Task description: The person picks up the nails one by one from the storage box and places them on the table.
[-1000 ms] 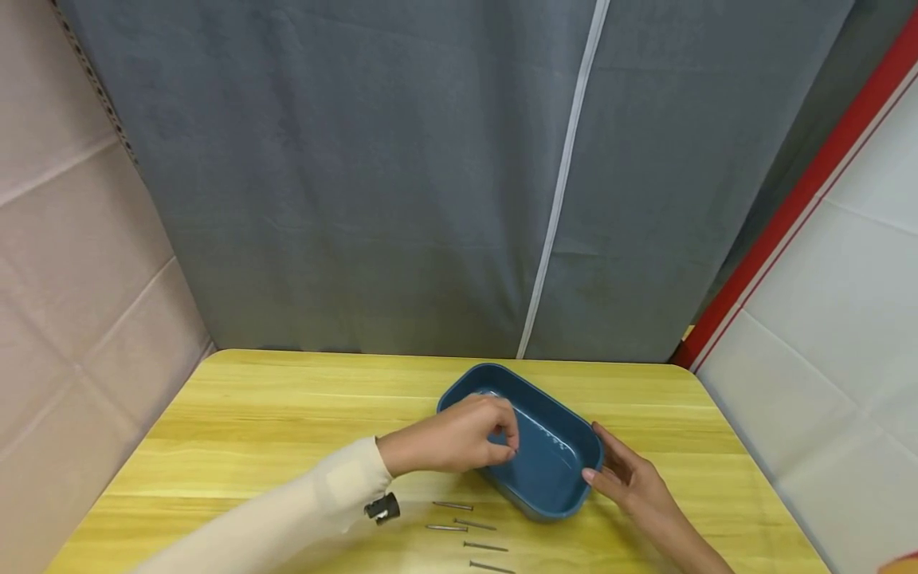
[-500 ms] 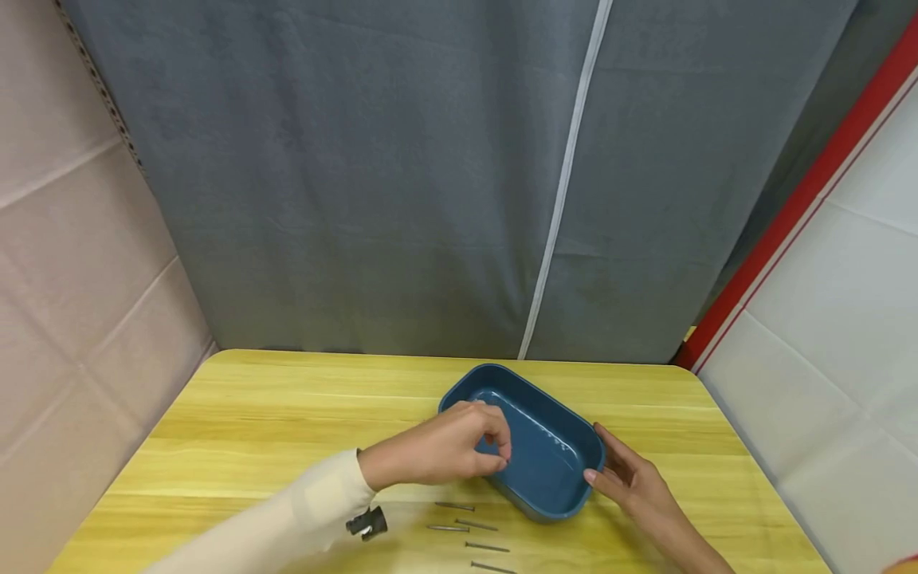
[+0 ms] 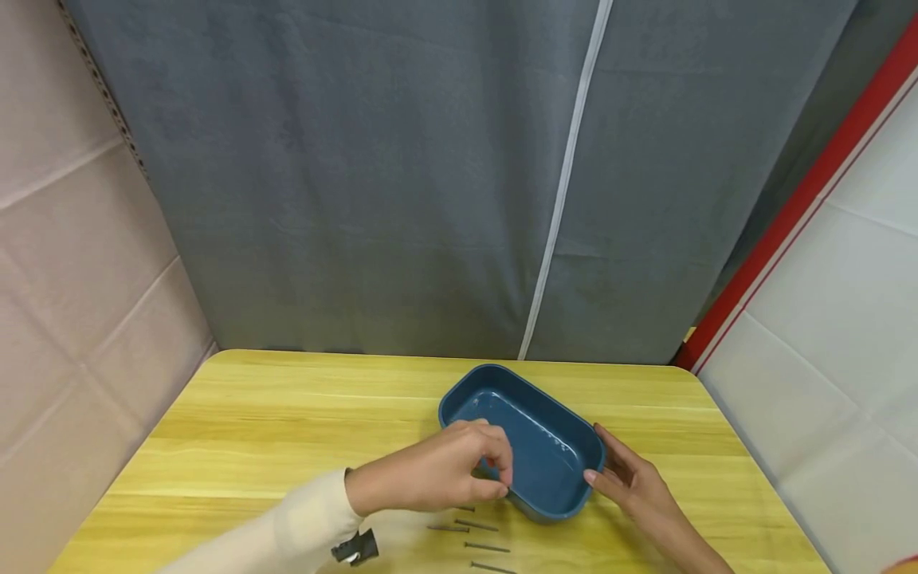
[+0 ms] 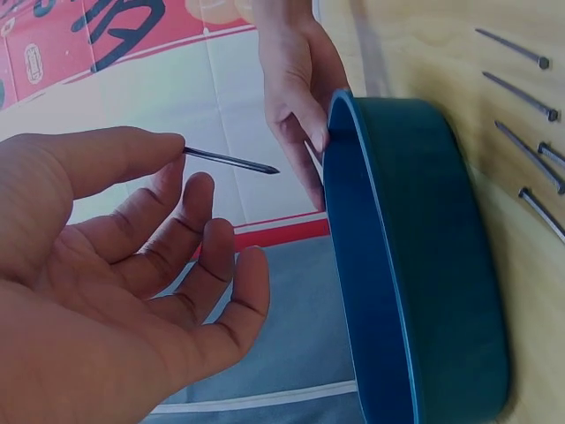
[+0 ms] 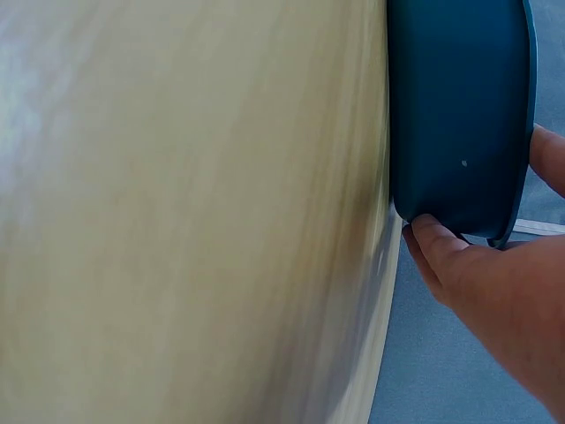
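A nail (image 4: 234, 161) is pinched by its head end between the thumb and a finger of my left hand (image 3: 437, 474), its point sticking out free. That hand hovers over the near left rim of a deep blue rectangular dish (image 3: 541, 446), the other fingers loosely curled. My right hand (image 3: 638, 490) grips the dish at its right end, thumb at the rim and fingers against the outer wall (image 5: 463, 115). On the table close to the dish lie several loose nails (image 3: 486, 547), one partly hidden by the left hand. No nail shows in the visible part of the dish's floor.
The wooden table (image 3: 301, 430) ends at a grey curtain (image 3: 373, 199) behind. A pale cloth wall (image 3: 86, 319) stands on the left, and a white panel with a red edge (image 3: 796, 207) on the right. A small black clip (image 3: 355, 548) hangs by the left sleeve.
My left hand has moved nearer and slightly left, from above the dish's inside to its near rim. The right hand and the dish have stayed in place.
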`<state>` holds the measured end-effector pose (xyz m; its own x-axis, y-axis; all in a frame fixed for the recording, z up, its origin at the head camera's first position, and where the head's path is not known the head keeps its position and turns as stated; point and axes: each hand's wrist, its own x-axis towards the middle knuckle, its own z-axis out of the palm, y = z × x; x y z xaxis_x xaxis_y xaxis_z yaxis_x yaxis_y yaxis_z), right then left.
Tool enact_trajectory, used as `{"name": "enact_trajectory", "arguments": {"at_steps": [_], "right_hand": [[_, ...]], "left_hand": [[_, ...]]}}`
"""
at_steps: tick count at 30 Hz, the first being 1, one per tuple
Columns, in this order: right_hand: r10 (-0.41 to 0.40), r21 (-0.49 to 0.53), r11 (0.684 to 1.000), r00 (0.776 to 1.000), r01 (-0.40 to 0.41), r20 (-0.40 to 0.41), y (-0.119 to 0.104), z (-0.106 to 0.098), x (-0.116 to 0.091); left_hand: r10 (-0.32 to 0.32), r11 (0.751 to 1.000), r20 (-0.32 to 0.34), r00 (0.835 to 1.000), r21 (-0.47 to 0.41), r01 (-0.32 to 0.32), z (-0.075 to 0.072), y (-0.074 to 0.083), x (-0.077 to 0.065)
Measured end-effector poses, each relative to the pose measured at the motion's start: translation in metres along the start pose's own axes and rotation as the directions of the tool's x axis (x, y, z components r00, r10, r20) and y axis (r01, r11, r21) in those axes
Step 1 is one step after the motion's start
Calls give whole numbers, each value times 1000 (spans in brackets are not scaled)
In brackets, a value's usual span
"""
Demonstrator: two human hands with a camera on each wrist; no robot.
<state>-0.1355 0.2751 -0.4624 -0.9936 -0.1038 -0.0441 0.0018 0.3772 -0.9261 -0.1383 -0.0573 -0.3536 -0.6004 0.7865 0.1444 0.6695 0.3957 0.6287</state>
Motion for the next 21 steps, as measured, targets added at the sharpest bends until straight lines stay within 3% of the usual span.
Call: {"name": "enact_trajectory", "arguments": {"at_steps": [9,21], "right_hand": [[15,-10,1000,1000,-15,8,-1,0,0],[20,-21,1000,1000,-20,8,-2,-1,0]], "left_hand": [[21,1000,27,999,-17,-21,6,6,-8],[103,994,51,993,16,-104,13,14,-21]]}}
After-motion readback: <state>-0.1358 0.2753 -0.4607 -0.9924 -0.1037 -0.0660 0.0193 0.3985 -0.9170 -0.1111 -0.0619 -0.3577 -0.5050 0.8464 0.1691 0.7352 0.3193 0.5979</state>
